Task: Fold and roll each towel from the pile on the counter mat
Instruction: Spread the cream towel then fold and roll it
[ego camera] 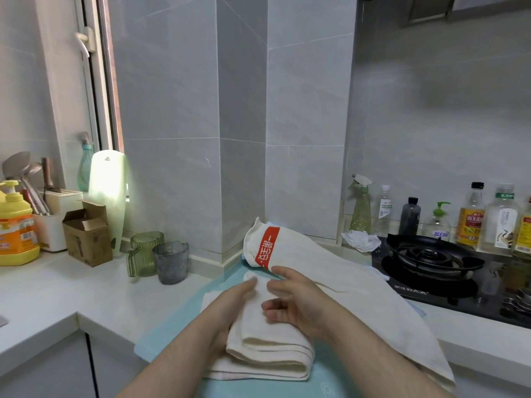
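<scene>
Fingers [247, 283] of the left hand [230, 304] lie straight and flat on top of the folded towel [267, 359]. They press it down and grip nothing. Fingers [273, 308] of the right hand [300, 304] are curled just beside them, with the tips at the cloth. Whether they pinch a layer or only touch it, I cannot tell. Both hands are on the far half of the towel, the left hand on its left side and the right hand on its right side, very near one another.

The towel lies on the mat [172, 328] as a narrow strip of several layers. Its long axis goes away from the person and leans a little to the left. So the near end, with the open fold edges, is under the wrists, and the far end is just beyond the fingertips. In my judgement the folding is done and the rolling is next. A roll must travel along this axis. The far end is nearer to both hands, the left hand closest, so it seems the easier place to begin.

The 2nd towel [359, 288], with a red band [267, 248], lies unfolded just behind and to the right. It stretches over the tabletop [86, 288] near the stove [431, 262].
</scene>
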Demonstrator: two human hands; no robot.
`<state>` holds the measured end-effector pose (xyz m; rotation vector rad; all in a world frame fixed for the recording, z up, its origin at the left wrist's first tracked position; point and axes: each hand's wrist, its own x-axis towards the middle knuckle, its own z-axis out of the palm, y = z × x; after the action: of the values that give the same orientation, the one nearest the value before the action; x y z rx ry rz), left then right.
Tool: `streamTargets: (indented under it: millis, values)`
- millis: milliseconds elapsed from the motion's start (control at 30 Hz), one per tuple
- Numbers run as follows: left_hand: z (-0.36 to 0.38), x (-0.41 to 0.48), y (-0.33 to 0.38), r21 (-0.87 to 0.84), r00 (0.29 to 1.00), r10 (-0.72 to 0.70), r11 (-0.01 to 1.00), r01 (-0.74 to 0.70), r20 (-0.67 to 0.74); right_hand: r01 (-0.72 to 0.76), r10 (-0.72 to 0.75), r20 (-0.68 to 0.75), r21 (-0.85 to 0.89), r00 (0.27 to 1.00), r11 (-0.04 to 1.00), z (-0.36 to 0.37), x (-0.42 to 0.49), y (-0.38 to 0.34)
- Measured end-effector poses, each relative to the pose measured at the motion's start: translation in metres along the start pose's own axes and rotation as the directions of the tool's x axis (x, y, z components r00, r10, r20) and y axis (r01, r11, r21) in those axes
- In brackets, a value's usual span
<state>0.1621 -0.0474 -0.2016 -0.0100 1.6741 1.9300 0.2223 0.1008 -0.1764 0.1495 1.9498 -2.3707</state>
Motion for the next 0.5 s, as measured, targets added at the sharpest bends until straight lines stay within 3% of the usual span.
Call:
streamTargets:
  millis: [33, 100, 167, 233, 333, 500]
  values:
    - [0.001, 0.001, 0.0, 0.085, 1.0, 0.012, 0.996, -0.01, -0.023, 0.034, -0.036, -0.038, -0.054, 0.999, 0.998, -0.005, -0.003, 0.002]
    - [0.001, 0.005, 0.001, 0.236, 0.992, 0.054, 0.971, -0.027, -0.11, 0.133, -0.173, -0.101, -0.322, 0.98, 0.937, -0.016, -0.011, 0.009]
    - [0.004, 0.004, 0.007, 0.242, 0.992, 0.06, 0.97, -0.032, -0.11, 0.182, -0.289, -0.064, -0.642, 0.955, 0.745, -0.023, -0.024, 0.019]
    - [0.006, 0.004, 0.011, 0.211, 0.991, 0.068, 0.976, -0.043, -0.111, 0.19, -0.263, 0.052, -0.824, 0.963, 0.534, -0.028, -0.037, 0.028]
    - [0.006, 0.002, 0.015, 0.187, 0.987, 0.09, 0.98, -0.065, -0.13, 0.186, -0.174, 0.128, -0.91, 0.976, 0.371, -0.028, -0.048, 0.038]
    - [-0.004, -0.009, 0.018, 0.151, 0.981, 0.111, 0.985, -0.087, -0.156, 0.163, -0.226, 0.083, -0.916, 0.971, 0.366, -0.025, -0.051, 0.046]
